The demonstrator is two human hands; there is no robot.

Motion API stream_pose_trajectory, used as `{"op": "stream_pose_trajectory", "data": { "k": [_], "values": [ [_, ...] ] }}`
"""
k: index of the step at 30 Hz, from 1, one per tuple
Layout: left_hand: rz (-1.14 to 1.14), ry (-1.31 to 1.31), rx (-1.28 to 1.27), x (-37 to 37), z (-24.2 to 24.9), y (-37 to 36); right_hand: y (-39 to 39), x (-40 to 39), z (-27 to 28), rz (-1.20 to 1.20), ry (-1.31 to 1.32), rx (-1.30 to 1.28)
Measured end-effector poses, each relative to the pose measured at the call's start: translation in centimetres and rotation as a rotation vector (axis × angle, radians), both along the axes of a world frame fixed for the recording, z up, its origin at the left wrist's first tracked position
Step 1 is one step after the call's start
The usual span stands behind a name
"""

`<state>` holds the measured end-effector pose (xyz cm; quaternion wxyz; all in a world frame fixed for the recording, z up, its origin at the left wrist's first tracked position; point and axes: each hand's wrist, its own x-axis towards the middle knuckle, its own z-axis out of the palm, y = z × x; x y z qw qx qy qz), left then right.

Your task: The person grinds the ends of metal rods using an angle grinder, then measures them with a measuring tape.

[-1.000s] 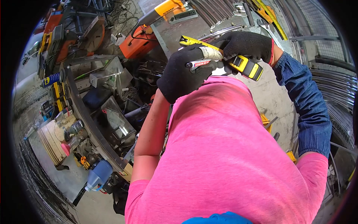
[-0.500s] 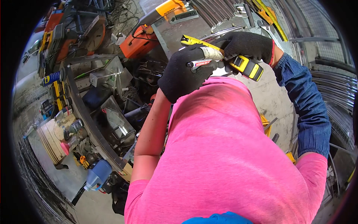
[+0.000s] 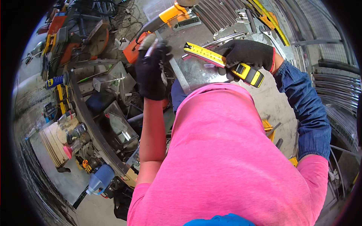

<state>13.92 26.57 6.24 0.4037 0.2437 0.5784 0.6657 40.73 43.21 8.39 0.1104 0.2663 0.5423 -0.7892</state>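
Note:
My right hand (image 3: 249, 52), in a black glove with a denim sleeve behind it, is closed around a yellow and black tape measure (image 3: 247, 74). Its yellow blade (image 3: 203, 54) sticks out to the left, numbers facing up, over the metal bench top. A thin reddish edge shows along the blade's underside; I cannot make out what it is. My left hand (image 3: 150, 77), also black-gloved, is raised to the left of the bench, well apart from the tape. Smeared by motion, it grips a marker (image 3: 151, 49) with a pale barrel.
On the metal bench (image 3: 184, 69) lie an orange angle grinder (image 3: 171, 14), several metal tubes (image 3: 217, 15) and a wrench (image 3: 272, 39). An orange box (image 3: 132, 49) stands beyond my left hand. Leftward, a cluttered rack frame (image 3: 94, 132) holds scrap, near a blue jug (image 3: 101, 177).
My left hand has swung left, away from the tape blade, carrying the marker. The tape stays in my right hand, its blade turned so the numbers show more.

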Motion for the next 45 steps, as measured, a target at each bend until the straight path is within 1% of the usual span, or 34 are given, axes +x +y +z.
{"op": "stream_pose_trajectory", "data": {
  "k": [1, 2, 4, 5, 7, 8, 9, 11, 15, 17, 18, 19, 20, 21, 22, 23, 25, 27, 28, 29, 31, 32, 33, 35, 36, 37, 39, 41, 43, 44, 45],
  "values": [
    [0.003, 0.003, 0.003, 0.2, -0.8, 0.0, 0.1, 0.1, -0.1, -0.002, 0.014, -0.018],
    [-0.097, -0.008, -0.003, 0.3, -2.2, -0.2, 0.7, 0.1, -0.2, 0.055, -0.002, -0.004],
    [-0.251, -0.054, -0.029, 1.2, -3.6, -0.4, 0.4, 0.0, -0.1, 0.025, 0.034, -0.011],
    [-0.248, -0.051, -0.028, 1.9, -3.4, -0.1, 0.3, -0.1, -0.2, -0.009, 0.066, -0.022],
    [-0.289, -0.087, -0.116, 2.8, -2.7, 0.5, 0.3, -0.1, -0.7, -0.030, 0.082, -0.048],
    [-0.302, -0.184, -0.051, 2.5, -2.5, 0.7, 0.3, -0.1, -0.9, -0.053, 0.095, -0.075],
    [-0.301, -0.183, -0.049, 2.6, -2.6, 1.0, 0.2, 0.1, -1.4, -0.052, 0.096, -0.073],
    [-0.284, -0.310, 0.012, 2.7, -3.2, 1.7, -0.1, 0.3, -2.0, -0.140, 0.095, -0.084],
    [-0.289, -0.280, 0.001, 2.1, -2.9, 2.9, 0.3, 0.1, -1.1, -0.078, 0.083, -0.100],
    [-0.207, -0.319, -0.007, 1.6, -2.9, 3.3, -0.1, 0.0, -1.9, -0.299, 0.172, -0.178],
    [-0.204, -0.312, -0.004, 1.1, -3.6, 3.1, -0.4, 0.4, 1.3, -0.334, 0.137, -0.247],
    [-0.180, -0.415, 0.033, 0.4, -4.4, 3.0, 0.1, 0.9, 0.3, -0.329, 0.145, -0.245],
    [-0.155, -0.517, 0.071, -0.2, -4.9, 2.9, 0.9, 2.3, -1.6, -0.417, 0.209, -0.208],
    [-0.149, -0.509, 0.075, -0.5, -4.7, 2.8, 1.4, 2.8, -1.8, -0.504, 0.272, -0.173],
    [-0.113, -0.542, 0.080, -0.6, -4.6, 2.6, 1.8, 4.1, -1.5, -0.376, 0.314, 0.187],
    [-0.075, -0.576, 0.086, -0.8, -4.6, 2.4, 0.9, 4.1, -0.9, -0.363, 0.392, 0.870],
    [-0.091, -0.585, 0.114, -1.4, -4.9, 2.0, 3.4, 7.0, -3.9, -0.705, 0.405, -0.080],
    [0.003, -0.519, 0.060, -1.1, -4.8, 1.7, 4.4, 8.9, -5.3, -0.925, 0.335, -0.020],
    [0.003, -0.520, 0.061, -0.9, -4.5, 1.6, 5.6, 10.5, -6.5, -0.977, 0.333, -0.018],
    [0.022, -0.508, 0.072, -0.6, -3.9, 1.7, 5.7, 10.7, -6.5, -1.119, 0.224, 0.118],
    [0.029, -0.503, 0.084, 0.0, -3.0, 1.9, 5.9, 10.9, -6.7, -1.271, -0.050, 0.476],
    [0.026, -0.492, 0.091, 0.1, -2.7, 1.9, 6.3, 11.3, -7.7, -1.327, -0.078, 0.575],
    [0.024, -0.480, 0.099, 0.1, -2.6, 1.9, 6.6, 11.6, -8.4, -1.330, -0.081, 0.580],
    [0.012, -0.497, 0.106, -0.2, -2.8, 1.8, 7.1, 12.1, -10.0, -1.289, -0.185, 0.882],
    [0.004, -0.511, 0.111, -0.2, -2.7, 1.8, 7.3, 12.2, -10.8, -1.280, -0.237, 0.963],
    [0.003, -0.511, 0.114, -0.1, -2.6, 1.8, 7.5, 12.6, -11.4, -1.281, -0.236, 0.966],
    [0.046, -0.506, 0.091, 0.0, -2.0, 1.6, 7.4, 12.6, -11.9, -1.230, -0.419, 1.103],
    [0.045, -0.515, 0.098, -0.1, -2.1, 1.3, 7.4, 12.1, -12.7, -1.250, -0.422, 1.100],
    [0.044, -0.523, 0.106, -0.2, -2.5, 1.1, 7.6, 11.6, -13.4, -1.345, -0.381, 1.166],
    [0.049, -0.541, 0.116, -0.2, -2.6, 1.1, 7.8, 11.4, -13.8, -1.344, -0.379, 1.167],
    [0.054, -0.559, 0.127, -0.2, -2.7, 1.1, 7.9, 11.1, -14.1, -1.369, -0.356, 1.271]
  ]
}}
